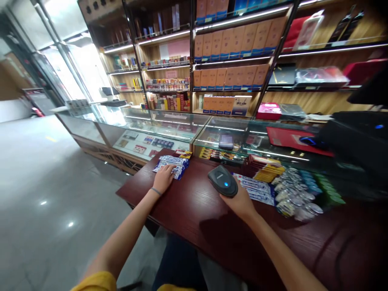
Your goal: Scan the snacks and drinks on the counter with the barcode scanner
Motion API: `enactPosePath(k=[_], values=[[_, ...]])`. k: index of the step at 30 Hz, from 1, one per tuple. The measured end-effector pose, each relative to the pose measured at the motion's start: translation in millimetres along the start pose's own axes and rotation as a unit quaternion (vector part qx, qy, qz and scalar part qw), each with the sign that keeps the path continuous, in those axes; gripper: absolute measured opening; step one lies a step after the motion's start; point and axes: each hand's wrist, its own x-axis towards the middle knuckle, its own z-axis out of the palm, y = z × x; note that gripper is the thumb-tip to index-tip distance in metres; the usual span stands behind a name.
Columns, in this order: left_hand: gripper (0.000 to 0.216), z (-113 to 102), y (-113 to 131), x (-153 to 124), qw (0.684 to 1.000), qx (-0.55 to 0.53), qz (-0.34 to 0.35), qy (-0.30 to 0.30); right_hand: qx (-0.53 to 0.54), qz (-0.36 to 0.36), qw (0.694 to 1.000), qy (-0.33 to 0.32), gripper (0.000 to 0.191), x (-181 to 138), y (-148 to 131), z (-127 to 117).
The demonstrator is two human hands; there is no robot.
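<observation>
- From where I'm standing, the person's left hand [164, 178] is lying palm down over a spread of blue-and-white packets [181, 162] near the far left corner of the dark red-brown table [188, 210]; its fingers are touching the packets, but I can't tell whether they're pinching any.
- A thin band [156, 191] is circling that wrist.
- The right hand [241, 202] is closing around a black handheld scanner [222, 180], which is sitting above the table with a blue light glowing on its top.
- Just beyond that hand, a second row of blue-and-white sachets [257, 190] is lying on the table, partly hidden by the fingers.
- Behind those sachets, brown-and-yellow packs [265, 167] are standing in a tight row.
- To their right, clear-topped tubs [294, 196] are crowding together, with blue pieces [309, 182] and green ones [329, 188] lining up beside them.
- Past the table, a glass display case [151, 128] is running along below the lit shelves [233, 60], and a red mat [291, 139] is lying on its right part.
</observation>
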Motion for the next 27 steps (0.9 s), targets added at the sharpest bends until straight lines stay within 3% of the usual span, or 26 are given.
enactPosePath(k=[3, 8, 17, 27], values=[[0.033, -8.1, -22.5, -10.6, 0.999, 0.028, -0.027, 0.011, -0.032, -0.016, 0.998, -0.05, 0.035, -6.5, -7.1, 13.2], [0.029, -10.5, -40.6, -19.0, 0.999, 0.031, -0.037, 0.013, -0.078, -0.048, 0.994, -0.057, 0.034, -15.1, -9.5, 26.8], [0.022, -7.2, -42.4, -20.1, 0.998, 0.019, -0.049, -0.025, -0.103, -0.06, 0.99, -0.07, 0.038, -16.7, -6.4, 30.0], [0.025, -13.7, -30.8, -16.2, 0.998, -0.043, 0.024, -0.043, -0.039, -0.021, 0.997, -0.064, 0.034, -18.3, -16.5, 18.1]])
